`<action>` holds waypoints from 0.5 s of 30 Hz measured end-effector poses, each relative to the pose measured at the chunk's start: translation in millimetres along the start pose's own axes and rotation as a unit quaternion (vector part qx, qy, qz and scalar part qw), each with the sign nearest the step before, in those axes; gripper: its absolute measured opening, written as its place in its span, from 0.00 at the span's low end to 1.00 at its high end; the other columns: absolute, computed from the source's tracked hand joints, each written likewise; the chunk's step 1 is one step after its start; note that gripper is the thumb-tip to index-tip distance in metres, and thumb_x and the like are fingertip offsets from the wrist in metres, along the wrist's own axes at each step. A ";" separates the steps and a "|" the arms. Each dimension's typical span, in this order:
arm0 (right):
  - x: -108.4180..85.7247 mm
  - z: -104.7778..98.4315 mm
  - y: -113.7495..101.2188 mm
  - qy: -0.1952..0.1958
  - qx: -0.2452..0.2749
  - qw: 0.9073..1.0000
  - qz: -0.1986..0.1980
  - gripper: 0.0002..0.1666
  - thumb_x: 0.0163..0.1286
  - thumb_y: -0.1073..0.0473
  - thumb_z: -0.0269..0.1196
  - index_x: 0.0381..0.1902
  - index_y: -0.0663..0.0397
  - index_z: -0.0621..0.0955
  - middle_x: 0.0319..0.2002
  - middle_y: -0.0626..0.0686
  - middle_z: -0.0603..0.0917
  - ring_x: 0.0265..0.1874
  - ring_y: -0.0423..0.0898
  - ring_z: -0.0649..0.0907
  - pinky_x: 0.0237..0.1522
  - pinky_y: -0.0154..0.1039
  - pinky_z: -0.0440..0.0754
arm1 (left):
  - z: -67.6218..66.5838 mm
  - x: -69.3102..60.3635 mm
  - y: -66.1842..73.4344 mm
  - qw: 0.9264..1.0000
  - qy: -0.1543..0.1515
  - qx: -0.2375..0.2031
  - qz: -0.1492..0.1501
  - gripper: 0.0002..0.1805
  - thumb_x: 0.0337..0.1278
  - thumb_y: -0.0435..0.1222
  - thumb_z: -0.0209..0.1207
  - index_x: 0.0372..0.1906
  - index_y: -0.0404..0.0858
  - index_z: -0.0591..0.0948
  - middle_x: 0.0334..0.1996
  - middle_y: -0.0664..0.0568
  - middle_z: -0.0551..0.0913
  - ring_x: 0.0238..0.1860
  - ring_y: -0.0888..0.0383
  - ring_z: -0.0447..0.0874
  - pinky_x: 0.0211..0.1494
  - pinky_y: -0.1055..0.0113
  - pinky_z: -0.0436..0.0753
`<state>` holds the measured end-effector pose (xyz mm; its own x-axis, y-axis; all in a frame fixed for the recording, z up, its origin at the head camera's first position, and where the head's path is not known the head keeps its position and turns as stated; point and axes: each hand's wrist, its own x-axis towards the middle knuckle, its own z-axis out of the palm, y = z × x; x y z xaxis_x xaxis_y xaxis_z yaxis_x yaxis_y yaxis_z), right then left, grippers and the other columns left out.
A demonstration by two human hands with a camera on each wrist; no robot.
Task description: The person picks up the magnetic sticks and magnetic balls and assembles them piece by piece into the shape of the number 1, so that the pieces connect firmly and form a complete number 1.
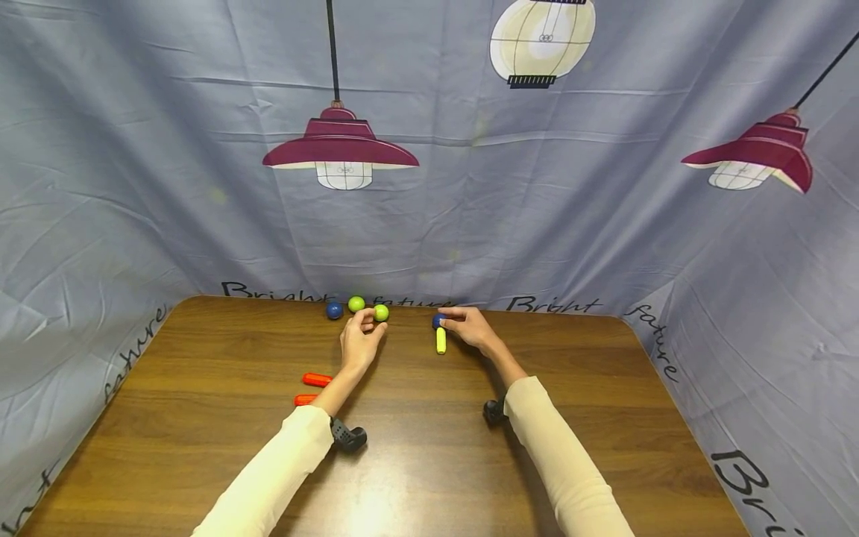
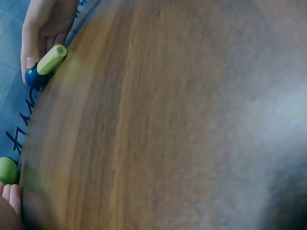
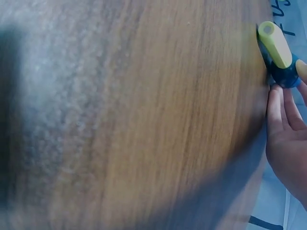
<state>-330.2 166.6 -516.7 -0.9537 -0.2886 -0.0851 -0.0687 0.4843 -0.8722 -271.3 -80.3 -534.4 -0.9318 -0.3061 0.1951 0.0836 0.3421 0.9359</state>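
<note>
Red rods (image 1: 317, 380) lie beside left forearm (image 1: 341, 389), one partly covered; left hand (image 1: 360, 345) pinches green ball (image 1: 381, 312), right hand (image 1: 473, 328) blue ball (image 1: 438, 321).

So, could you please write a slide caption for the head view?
Left hand at a green ball, right hand holding a blue ball by a yellow stick, over a wooden table.
</note>
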 end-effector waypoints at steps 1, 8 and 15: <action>-0.3 -0.1 0.4 0.001 -0.001 1.000 0.000 0.23 0.72 0.58 0.64 0.63 0.56 0.80 0.64 0.60 0.76 0.56 0.54 0.79 0.50 0.43 0.79 | 0.3 0.9 -0.4 1.000 0.001 0.000 0.000 0.21 0.57 0.31 0.69 0.55 0.32 0.81 0.48 0.38 0.81 0.49 0.43 0.80 0.54 0.54 0.81; -1.0 1.3 1.0 0.007 0.018 1.000 0.007 0.23 0.72 0.57 0.65 0.63 0.55 0.80 0.64 0.60 0.76 0.62 0.57 0.75 0.62 0.52 0.74 | 2.7 4.3 0.6 1.000 0.015 -0.001 0.002 0.23 0.56 0.30 0.69 0.57 0.31 0.79 0.49 0.36 0.79 0.50 0.43 0.78 0.53 0.54 0.83; -1.5 -0.2 1.3 0.008 0.021 1.000 0.016 0.23 0.72 0.57 0.65 0.63 0.55 0.80 0.66 0.59 0.75 0.66 0.59 0.71 0.65 0.53 0.70 | 6.3 6.8 2.3 1.000 0.021 0.000 0.004 0.24 0.55 0.29 0.70 0.58 0.30 0.79 0.49 0.36 0.78 0.50 0.42 0.78 0.53 0.53 0.82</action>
<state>-328.9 167.9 -517.7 -0.9595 -0.2612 -0.1055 -0.0271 0.4581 -0.8885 -279.7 -76.0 -532.8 -0.9158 -0.3397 0.2142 0.0906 0.3449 0.9343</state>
